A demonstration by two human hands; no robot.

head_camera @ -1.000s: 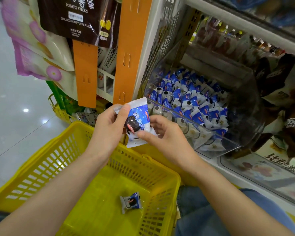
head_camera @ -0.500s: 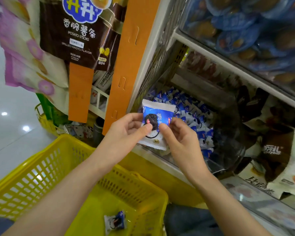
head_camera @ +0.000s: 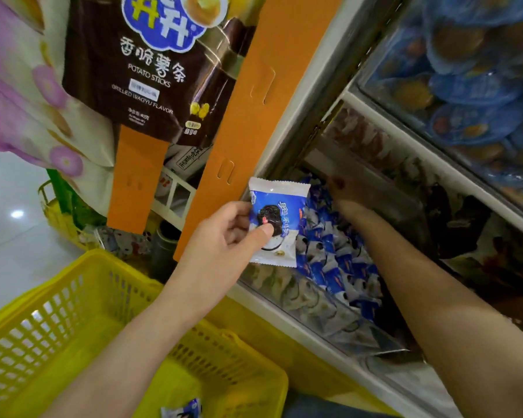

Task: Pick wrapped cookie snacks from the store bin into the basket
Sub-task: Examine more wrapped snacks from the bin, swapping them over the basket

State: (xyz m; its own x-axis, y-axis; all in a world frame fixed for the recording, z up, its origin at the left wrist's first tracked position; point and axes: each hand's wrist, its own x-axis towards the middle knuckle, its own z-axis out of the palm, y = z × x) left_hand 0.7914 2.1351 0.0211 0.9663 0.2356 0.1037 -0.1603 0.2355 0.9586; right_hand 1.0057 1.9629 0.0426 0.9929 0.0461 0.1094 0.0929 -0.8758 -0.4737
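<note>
My left hand (head_camera: 224, 236) pinches a blue and white wrapped cookie snack (head_camera: 277, 224) upright in front of the clear store bin (head_camera: 314, 300). The bin holds several more blue and white cookie packs (head_camera: 338, 260). My right hand (head_camera: 344, 194) reaches deep into the bin above the packs; its fingers lie behind the bin's clear flap and are blurred, so its grip cannot be made out. The yellow basket (head_camera: 58, 312) sits below at the lower left, with one wrapped cookie (head_camera: 183, 411) lying in it at the frame's bottom edge.
A brown potato sticks bag (head_camera: 151, 70) and pink flowered bags (head_camera: 21, 95) hang at the upper left beside orange hanging strips (head_camera: 248, 116). A shelf edge (head_camera: 435, 152) runs over the bin, with blue packs (head_camera: 471, 70) above it. Dark snack packs (head_camera: 465, 230) fill the neighbouring bin.
My right hand let go of the cookie pack and went into the bin. My left hand now holds the pack alone. The view tilted upward.
</note>
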